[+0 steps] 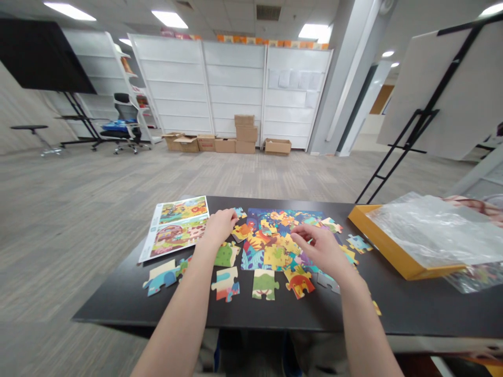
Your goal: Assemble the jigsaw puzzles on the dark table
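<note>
Lying beside puzzle pieces [274,256]: sheet [179,230], print [153,222] illegible.

Black table [401,311]. On it: yellow box [383,248]; loose puzzle pieces [265,284] left of box, some atop a blue picture [306,214]; leaflet [176,231] farther left of box; plastic bag [477,279] at box's near side.

I'm wearing the cam on my head, so it's looking forward and down from above the near edge of the black table [129,298]. The table's filling the lower middle, close in; my left hand [222,225] and right hand [320,250] are showing below mid-height, forearms [188,298] spanning up from the bottom edge. View's facing the white shelving [236,78], well back across the floor [188,175]. Coverage is running wide: ceiling lights [170,19] topmost, black screen [43,57] left, easel [408,136] right.
</note>
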Available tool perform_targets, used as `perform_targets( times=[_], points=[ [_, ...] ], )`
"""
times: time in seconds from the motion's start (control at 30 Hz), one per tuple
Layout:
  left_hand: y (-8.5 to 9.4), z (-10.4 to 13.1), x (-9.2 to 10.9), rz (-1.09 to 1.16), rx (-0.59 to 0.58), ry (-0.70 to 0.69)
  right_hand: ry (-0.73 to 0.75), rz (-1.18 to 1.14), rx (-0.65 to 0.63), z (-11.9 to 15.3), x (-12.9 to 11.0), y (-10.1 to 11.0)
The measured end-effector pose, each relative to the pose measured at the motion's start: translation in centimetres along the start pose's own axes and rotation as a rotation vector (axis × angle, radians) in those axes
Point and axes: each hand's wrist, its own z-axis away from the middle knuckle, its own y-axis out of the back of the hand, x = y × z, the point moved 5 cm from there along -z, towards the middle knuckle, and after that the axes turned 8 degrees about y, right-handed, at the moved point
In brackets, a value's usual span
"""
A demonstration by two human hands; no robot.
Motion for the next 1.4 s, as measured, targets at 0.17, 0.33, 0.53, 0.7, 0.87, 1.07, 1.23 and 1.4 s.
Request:
perform_targets(
  times=[0.17, 0.33, 0.53, 0.7, 0.87, 1.07, 1.23, 1.4],
  points=[
    [2.3, 3.1, -1.6, 0.137, -0.117, -0.087, -0.013, 0.039, 0.011, 0.1, 0.8, 0.7],
    [4.7, 7.3, -4.2, 0.057, -0.321, 0.019, -0.018, 0.070, 0.013, 0.5, 1.5, 1.2],
    [4.5, 9.0, -5.6, -0.021, -0.453, 0.188, -0.027, 0.075, 0.034, 0.8, 2.2, 1.5],
    [3.5, 8.8, -5.0, -0.100, -0.475, 0.189, -0.009, 0.101, 0.011, 0.7, 2.8, 1.3],
    [3.5, 8.8, -4.8, -0.173, -0.457, 0.148, -0.009, 0.115, 0.002, 0.7, 3.1, 1.2],
    [6.0, 8.4, -3.7, -0.116, -0.252, 0.054, -0.022, 0.102, 0.003, 0.7, 3.1, 1.3],
    [6.0, 6.0, 0.0, 0.064, -0.135, -0.150, -0.039, 0.092, 0.010, 0.7, 3.0, 1.4],
    [5.1, 1.0, 4.6, 0.011, -0.131, -0.282, -0.040, 0.069, 0.032, 0.5, 2.8, 1.9]
  ],
)
